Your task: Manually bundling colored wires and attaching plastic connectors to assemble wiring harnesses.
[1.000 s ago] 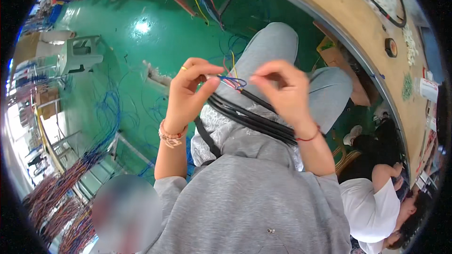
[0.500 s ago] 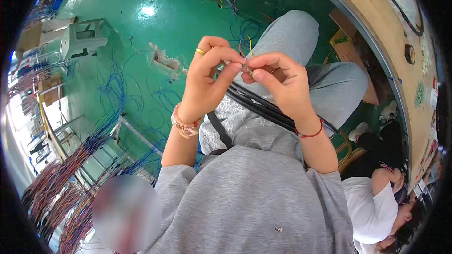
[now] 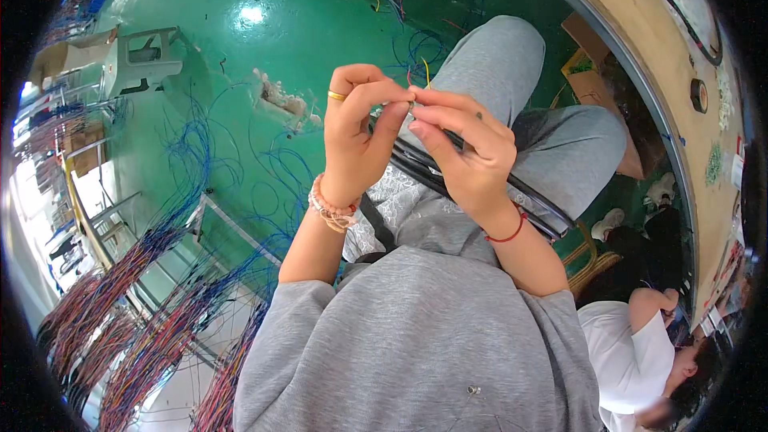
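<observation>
Both hands meet in front of my lap, fingertips almost touching. My left hand (image 3: 356, 132) is closed in a pinch, a gold ring on one finger. Facing it, my right hand (image 3: 468, 144) pinches at the same spot. Between the fingertips is the end of some thin wires, mostly covered by the fingers. A yellow wire (image 3: 427, 72) and a red wire (image 3: 409, 77) stick up just beyond them. Under the hands, thick black cables (image 3: 524, 196) lie across my lap.
A workbench (image 3: 640, 56) curves along the right, with a black tape roll (image 3: 699, 96) on it. A co-worker in a white shirt (image 3: 628, 352) sits at lower right. Bundles of coloured wires (image 3: 120, 312) hang at lower left. A grey plastic stool (image 3: 144, 64) stands on the green floor.
My right hand has shifted slightly left, its fingers now closer over the wire end. A short braided-looking piece visible between the fingers before is now mostly covered.
</observation>
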`<state>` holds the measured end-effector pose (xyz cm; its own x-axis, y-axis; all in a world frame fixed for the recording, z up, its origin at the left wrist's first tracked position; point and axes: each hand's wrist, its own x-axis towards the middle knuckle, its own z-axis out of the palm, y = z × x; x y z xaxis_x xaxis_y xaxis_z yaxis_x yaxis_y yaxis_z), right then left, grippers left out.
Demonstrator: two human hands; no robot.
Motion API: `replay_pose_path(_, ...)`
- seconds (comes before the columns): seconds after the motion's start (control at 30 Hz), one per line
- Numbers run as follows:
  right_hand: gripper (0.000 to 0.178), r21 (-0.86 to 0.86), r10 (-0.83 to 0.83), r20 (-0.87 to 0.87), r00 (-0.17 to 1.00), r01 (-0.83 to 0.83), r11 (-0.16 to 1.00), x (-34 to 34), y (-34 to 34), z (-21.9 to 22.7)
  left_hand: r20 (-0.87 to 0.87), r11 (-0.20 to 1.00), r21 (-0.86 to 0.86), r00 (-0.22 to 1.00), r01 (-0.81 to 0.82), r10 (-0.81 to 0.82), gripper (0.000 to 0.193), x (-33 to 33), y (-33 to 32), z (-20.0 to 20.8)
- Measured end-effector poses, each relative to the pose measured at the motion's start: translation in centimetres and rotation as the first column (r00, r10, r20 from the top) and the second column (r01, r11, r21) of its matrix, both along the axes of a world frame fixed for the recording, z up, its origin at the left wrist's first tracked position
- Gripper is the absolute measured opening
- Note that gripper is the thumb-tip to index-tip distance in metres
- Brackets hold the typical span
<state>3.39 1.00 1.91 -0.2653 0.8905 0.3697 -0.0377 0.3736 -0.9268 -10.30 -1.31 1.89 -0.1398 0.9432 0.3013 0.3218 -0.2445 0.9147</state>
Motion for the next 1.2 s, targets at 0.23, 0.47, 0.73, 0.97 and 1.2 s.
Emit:
replay_pose_path(0.23,0.016,0.142,-0.120,0.068,0.990,0.110,0.984,-0.3,-0.2,0.0,0.100,0.995,0.019,0.990,-0.101,0.098,0.026,0.9,-0.3,-0.5)
replay_pose_path(0.47,0.016,0.198,-0.114,0.154,0.982,0.083,0.977,0.7,1.9,0.8,0.658,0.970,-0.229,0.747,0.078,0.096,0.028,0.1,-0.7,-1.0)
replay_pose_path(0.73,0.014,-0.020,0.139,0.046,0.989,-0.138,0.990,0.0,1.7,-0.9,0.895,0.963,-0.205,0.432,0.174,0.112,0.027,-0.3,-0.9,-2.4)
replay_pose_path(0.97,0.014,-0.065,0.150,0.048,0.987,-0.147,0.987,0.6,2.0,-1.2,0.647,0.942,-0.320,0.750,0.101,0.139,0.027,-0.9,-0.9,-1.8)
replay_pose_path(1.2,0.013,-0.029,0.094,0.088,0.992,-0.092,0.995,0.5,1.7,-0.5,0.430,0.978,-0.183,0.903,0.098,-0.010,0.029,-1.1,-0.6,-0.9)
